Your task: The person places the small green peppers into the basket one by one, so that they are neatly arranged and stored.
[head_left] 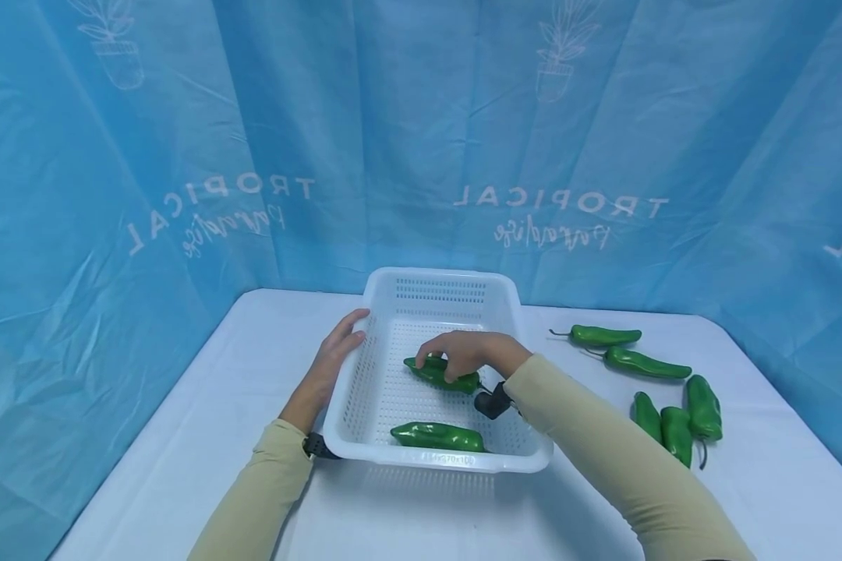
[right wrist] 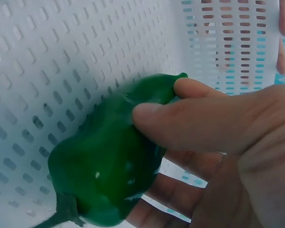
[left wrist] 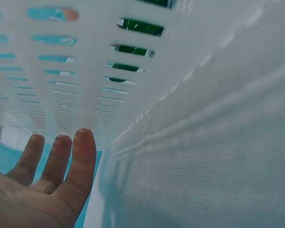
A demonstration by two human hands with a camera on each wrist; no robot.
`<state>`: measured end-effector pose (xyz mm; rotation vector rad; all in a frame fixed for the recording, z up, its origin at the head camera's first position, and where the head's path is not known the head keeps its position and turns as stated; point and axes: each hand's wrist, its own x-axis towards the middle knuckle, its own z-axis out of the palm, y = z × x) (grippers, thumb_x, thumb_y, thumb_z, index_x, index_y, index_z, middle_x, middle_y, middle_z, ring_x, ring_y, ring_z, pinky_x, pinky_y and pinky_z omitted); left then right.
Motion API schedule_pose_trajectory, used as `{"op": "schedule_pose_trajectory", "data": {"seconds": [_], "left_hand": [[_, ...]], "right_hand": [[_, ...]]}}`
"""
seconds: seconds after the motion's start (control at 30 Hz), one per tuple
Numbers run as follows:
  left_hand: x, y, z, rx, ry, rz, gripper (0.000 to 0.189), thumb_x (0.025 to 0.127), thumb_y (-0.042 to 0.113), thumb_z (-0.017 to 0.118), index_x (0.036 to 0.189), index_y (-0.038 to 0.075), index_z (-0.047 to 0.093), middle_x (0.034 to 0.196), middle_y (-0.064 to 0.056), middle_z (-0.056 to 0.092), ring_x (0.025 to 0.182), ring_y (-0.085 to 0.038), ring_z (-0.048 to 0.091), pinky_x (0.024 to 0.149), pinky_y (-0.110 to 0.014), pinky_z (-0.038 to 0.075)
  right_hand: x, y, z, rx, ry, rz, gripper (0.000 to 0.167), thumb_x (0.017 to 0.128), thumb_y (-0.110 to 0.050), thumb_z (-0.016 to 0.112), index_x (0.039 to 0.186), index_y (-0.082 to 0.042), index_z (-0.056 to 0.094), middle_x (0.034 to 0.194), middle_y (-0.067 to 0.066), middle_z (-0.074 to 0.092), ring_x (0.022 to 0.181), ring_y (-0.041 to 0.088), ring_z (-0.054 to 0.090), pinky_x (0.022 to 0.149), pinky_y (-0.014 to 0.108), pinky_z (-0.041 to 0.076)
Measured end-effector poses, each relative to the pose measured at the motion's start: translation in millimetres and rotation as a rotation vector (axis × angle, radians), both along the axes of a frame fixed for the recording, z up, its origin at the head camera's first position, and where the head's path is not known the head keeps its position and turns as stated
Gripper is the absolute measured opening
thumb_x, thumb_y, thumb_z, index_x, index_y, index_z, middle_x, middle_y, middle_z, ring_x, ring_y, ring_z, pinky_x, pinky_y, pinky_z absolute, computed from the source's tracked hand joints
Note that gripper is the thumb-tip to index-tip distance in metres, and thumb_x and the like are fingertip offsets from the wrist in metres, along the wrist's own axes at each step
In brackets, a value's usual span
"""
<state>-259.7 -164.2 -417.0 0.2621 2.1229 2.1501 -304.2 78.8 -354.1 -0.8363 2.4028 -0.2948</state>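
Observation:
My right hand point(head_left: 463, 351) is inside the white plastic basket point(head_left: 438, 463), holding a long green pepper point(head_left: 435, 372) near the basket floor. In the right wrist view, the thumb lies across the top of that pepper point(right wrist: 109, 152) while the fingers reach around its far side. A second green pepper point(head_left: 438, 436) lies along the basket's near wall. At the basket's left side is my left hand point(head_left: 333, 362), its fingertips right at the rim. The left wrist view has its fingers point(left wrist: 83, 161) extended and spread beside the slotted wall point(left wrist: 90, 90).
Right of the basket, two green peppers point(head_left: 603, 336) point(head_left: 645, 364) lie toward the back of the white-covered table point(head_left: 252, 351). Nearer, by the right forearm, is a group of three more peppers point(head_left: 703, 409). A blue printed curtain point(head_left: 421, 140) hangs behind and along both sides.

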Motion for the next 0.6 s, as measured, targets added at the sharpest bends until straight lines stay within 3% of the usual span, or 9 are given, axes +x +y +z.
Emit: {"op": "schedule_pose_trajectory", "data": {"seconds": [0.23, 0.6], "left_hand": [[-0.1, 0.2, -0.1, 0.008, 0.003, -0.01, 0.052, 0.103, 0.037, 0.042, 0.153, 0.033, 0.028, 0.154, -0.011, 0.038, 0.131, -0.043, 0.05, 0.093, -0.05, 0.057], [0.4, -0.5, 1.0, -0.007, 0.007, -0.002, 0.051, 0.103, 0.037, 0.041, 0.153, 0.034, 0.028, 0.153, -0.011, 0.04, 0.129, -0.044, 0.051, 0.092, -0.051, 0.058]], "right_hand": [[-1.6, 2.5, -2.8, -0.012, -0.017, -0.006, 0.059, 0.08, 0.007, 0.059, 0.128, -0.025, 0.062, 0.147, 0.008, 0.051, 0.121, 0.025, 0.05, 0.08, 0.032, 0.046], [-2.2, 1.9, -1.8, -0.018, -0.004, -0.024, 0.06, 0.083, 0.004, 0.063, 0.133, -0.028, 0.058, 0.14, 0.009, 0.057, 0.12, 0.022, 0.055, 0.092, 0.037, 0.054]]}}
